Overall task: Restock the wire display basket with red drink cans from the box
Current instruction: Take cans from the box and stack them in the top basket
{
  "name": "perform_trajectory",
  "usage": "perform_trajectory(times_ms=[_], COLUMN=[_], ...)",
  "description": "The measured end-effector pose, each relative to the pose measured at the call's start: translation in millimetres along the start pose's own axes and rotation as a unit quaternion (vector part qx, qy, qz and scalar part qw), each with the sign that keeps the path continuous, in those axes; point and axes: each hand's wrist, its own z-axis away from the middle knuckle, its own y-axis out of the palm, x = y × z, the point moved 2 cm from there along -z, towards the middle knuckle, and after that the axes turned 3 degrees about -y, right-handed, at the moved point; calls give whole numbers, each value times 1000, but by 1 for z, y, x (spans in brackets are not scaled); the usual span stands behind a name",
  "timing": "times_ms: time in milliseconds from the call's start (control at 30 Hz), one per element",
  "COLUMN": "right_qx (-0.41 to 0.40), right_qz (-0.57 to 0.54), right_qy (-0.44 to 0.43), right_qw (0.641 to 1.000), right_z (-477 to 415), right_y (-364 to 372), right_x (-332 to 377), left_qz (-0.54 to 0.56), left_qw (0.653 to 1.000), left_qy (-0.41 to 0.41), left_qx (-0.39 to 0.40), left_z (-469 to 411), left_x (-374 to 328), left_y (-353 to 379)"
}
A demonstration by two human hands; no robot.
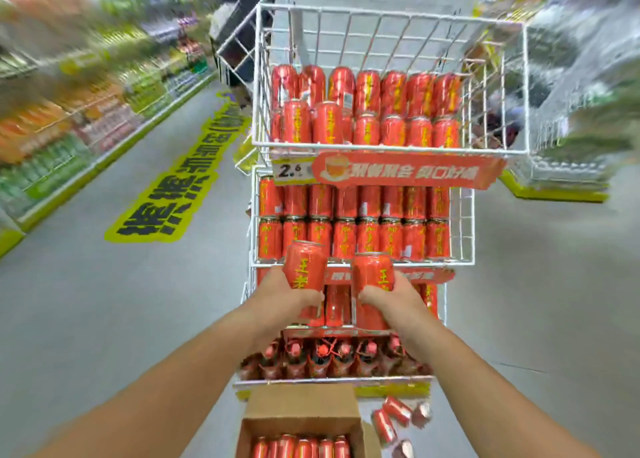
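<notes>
My left hand (pixel 287 296) grips one red drink can (pixel 306 265) upright, and my right hand (pixel 393 298) grips another red can (pixel 372 272). Both are held in front of the middle tier of the display stand. The top white wire basket (pixel 388 146) holds two stacked rows of red cans (pixel 367 108) with open space above them. Below me, an open cardboard box (pixel 301 409) on the floor holds several more red cans (pixel 301 447).
Lower tiers of the stand (pixel 353 225) are packed with red cans, and the bottom shelf carries red packs. A few loose cans (pixel 391 419) lie on the floor right of the box. Blurred shelves line the aisle at left, and a yellow floor sticker (pixel 180 184) lies there.
</notes>
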Motion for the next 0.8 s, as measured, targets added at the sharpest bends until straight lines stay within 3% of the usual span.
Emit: perform_trajectory(times_ms=[367,600,800], right_qx=[-35,-38,2], right_qz=[-22,1,25], right_qy=[-110,-140,-152], right_qw=[993,989,988], right_z=[-7,-77,-153], right_y=[-66,-109,-146], right_x=[152,216,252], left_qz=[39,-41,-116], left_qw=[990,971,959], left_qy=[136,194,161], left_qx=[-15,-131,-202], left_z=[23,-16,-81], left_x=[-184,-270,-308], left_y=[-9,-4,11])
